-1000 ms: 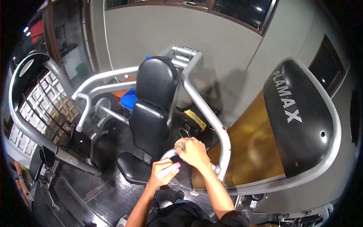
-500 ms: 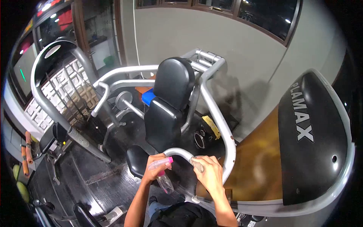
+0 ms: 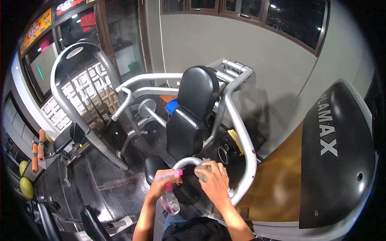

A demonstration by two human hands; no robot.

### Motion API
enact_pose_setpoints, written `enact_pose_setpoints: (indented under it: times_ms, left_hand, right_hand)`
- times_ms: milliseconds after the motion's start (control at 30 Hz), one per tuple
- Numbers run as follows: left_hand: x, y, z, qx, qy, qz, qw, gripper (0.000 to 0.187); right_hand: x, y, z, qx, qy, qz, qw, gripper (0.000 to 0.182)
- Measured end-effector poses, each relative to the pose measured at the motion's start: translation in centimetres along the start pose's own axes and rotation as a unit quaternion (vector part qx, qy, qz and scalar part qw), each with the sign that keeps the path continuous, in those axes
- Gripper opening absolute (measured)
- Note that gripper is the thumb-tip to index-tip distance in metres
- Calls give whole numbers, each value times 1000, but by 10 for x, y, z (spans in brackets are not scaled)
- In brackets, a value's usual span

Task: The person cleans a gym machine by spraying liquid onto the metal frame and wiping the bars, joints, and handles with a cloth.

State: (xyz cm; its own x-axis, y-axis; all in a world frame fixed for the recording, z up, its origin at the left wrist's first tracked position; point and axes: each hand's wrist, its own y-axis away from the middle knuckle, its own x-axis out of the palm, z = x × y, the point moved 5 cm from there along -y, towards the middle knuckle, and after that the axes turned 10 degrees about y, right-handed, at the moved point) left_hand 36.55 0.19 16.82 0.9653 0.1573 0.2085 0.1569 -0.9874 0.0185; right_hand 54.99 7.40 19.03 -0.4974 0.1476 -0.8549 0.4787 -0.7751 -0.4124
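Note:
My left hand (image 3: pixel 160 187) is closed round the neck of a clear spray bottle (image 3: pixel 171 204) with a pink nozzle. The bottle hangs tilted below the fist, in front of a black padded seat (image 3: pixel 155 166). Bent over a grey cloth (image 3: pixel 200 172), the fingers of my right hand (image 3: pixel 216 184) press it against a curved silver bar (image 3: pixel 184 161) of the exercise machine. The far end of that bar is hidden behind the cloth and hand.
The machine's black backrest (image 3: pixel 198 92) stands ahead, with thick silver frame tubing (image 3: pixel 242 132) to its right. A black and brown PLAMAX cover (image 3: pixel 337 156) fills the right side. A speaker (image 3: pixel 231 148) sits on the floor behind the tubing. Benches (image 3: pixel 94 225) lie at lower left.
The head view has turned a little to the left. My right hand and the cloth have shifted left along the curved bar. My left hand has drawn slightly left with the spray bottle.

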Motion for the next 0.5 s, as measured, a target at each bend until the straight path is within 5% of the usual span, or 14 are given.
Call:
enact_pose_setpoints:
  times_ms: [267, 500]
  left_hand:
    - [-36, 13, -31, 31, -138, -58, 988, 33]
    - [-71, 8, -36, -2, -134, -54, 990, 35]
  right_hand:
    - [-24, 30, -17, 74, 8, 63, 995, 32]
    - [-12, 4, -5, 126, -27, -36, 991, 29]
